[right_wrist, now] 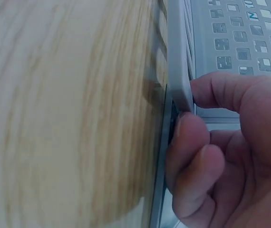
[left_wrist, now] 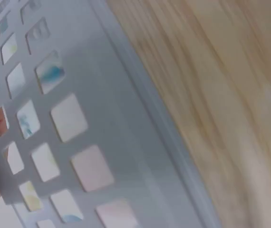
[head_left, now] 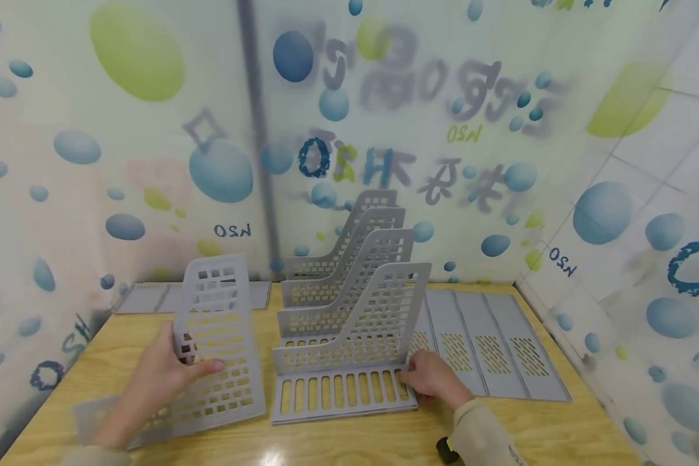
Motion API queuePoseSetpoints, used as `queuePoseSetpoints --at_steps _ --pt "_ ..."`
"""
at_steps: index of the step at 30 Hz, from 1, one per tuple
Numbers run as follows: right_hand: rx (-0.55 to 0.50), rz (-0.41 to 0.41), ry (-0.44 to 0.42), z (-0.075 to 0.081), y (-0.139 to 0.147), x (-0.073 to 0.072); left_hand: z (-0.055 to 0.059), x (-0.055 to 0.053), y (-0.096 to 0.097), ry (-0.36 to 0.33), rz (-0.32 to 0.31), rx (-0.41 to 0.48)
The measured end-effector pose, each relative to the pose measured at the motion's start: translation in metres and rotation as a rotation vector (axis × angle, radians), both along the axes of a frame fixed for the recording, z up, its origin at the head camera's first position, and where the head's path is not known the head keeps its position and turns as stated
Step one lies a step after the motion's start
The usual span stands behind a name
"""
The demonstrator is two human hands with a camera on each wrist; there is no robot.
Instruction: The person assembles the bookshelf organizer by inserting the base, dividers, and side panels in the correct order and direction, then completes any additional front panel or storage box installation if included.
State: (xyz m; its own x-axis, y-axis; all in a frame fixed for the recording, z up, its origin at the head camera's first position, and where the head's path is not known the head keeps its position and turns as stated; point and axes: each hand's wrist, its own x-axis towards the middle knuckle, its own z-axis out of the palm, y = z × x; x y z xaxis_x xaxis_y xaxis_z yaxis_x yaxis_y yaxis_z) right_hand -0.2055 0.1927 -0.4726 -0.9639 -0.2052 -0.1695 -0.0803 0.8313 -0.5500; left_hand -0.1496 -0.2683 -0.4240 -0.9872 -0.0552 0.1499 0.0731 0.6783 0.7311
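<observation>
In the head view, my left hand grips a loose grey L-shaped perforated divider panel at the front left, its tall part upright. Rows of square holes fill this panel in the left wrist view, with fingertips just showing at its left edge. Beside it stands a grey file rack with several matching dividers upright on a slotted base. At the base's front right corner, my right hand pinches the edge. The right wrist view shows the thumb above this edge and curled fingers below.
Grey flat panels joined side by side lie right of the rack. Another row of grey panels lies at the back left. The wooden table ends against a patterned wall behind and at both sides.
</observation>
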Motion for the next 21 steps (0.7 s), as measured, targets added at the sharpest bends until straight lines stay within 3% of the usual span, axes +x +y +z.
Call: queuePoseSetpoints --at_steps 5,13,16,21 --pt "-0.001 0.0 0.001 -0.001 0.0 -0.001 0.003 0.005 0.022 0.039 0.007 -0.023" --pt "0.015 -0.004 -0.004 -0.002 -0.001 -0.001 -0.001 0.013 0.028 0.037 -0.002 -0.036" --pt "0.017 -0.008 -0.009 -0.001 0.0 -0.001 -0.004 0.018 0.029 0.089 -0.007 -0.049" --pt "0.037 0.024 -0.025 0.003 0.003 0.004 -0.012 0.026 0.03 0.288 -0.074 -0.056"
